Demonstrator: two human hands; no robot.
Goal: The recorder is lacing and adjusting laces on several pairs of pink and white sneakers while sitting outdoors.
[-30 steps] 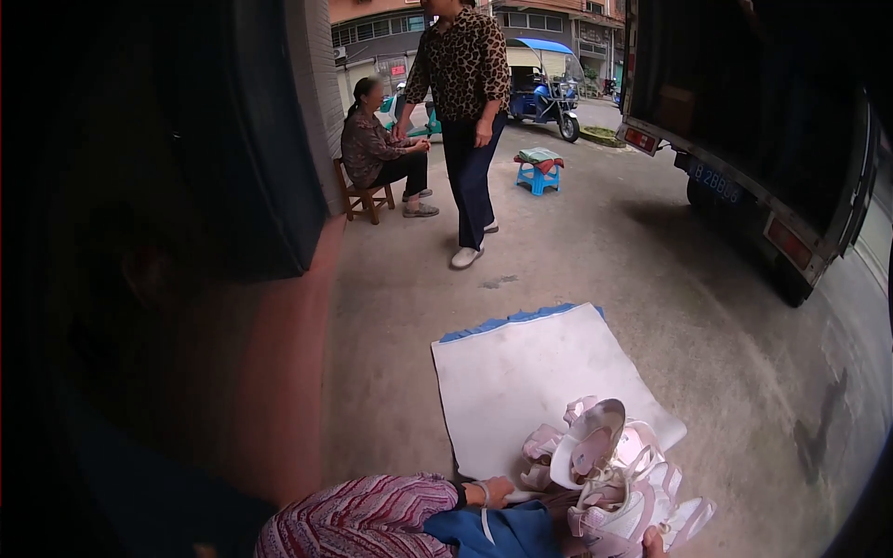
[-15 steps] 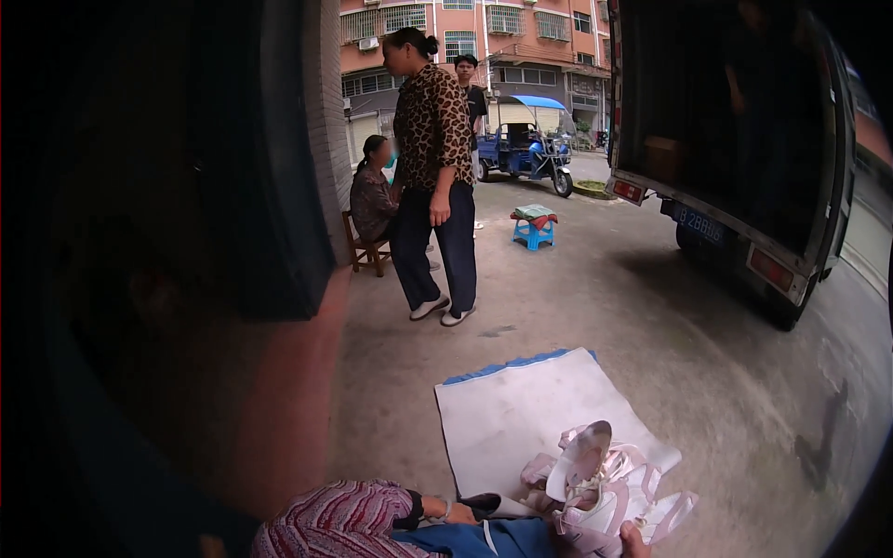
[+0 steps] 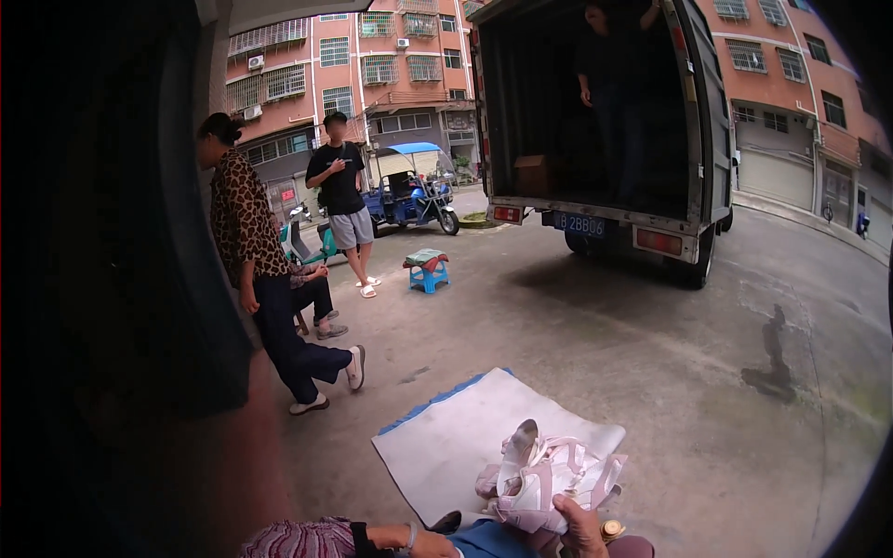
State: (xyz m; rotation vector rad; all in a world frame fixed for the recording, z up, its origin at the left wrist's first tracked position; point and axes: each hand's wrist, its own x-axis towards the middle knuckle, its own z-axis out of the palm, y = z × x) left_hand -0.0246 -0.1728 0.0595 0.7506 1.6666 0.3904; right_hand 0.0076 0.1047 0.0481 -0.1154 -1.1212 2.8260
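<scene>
My right hand is closed on a bundle of pink and white shoe uppers, with its thumb pressed against the near side. The bundle is above the near part of a whitish sheet with a blue edge spread on the ground. My left hand, with a bracelet at its wrist and a patterned purple sleeve, is low beside blue cloth. The lower edge cuts off its fingers. A dark rounded thing shows just beyond that hand. Close to my right hand is a small round gold-coloured thing.
A truck stands with its cargo box open, a person and a carton inside. A blue stool bears folded cloth. Two people stand at the left near a seated one. Behind is a blue three-wheeler. A dark door frames the left.
My view has swung right. The person in the leopard-print top has stepped left toward the doorway. The person in black now shows fully. My right hand still holds the shoe uppers.
</scene>
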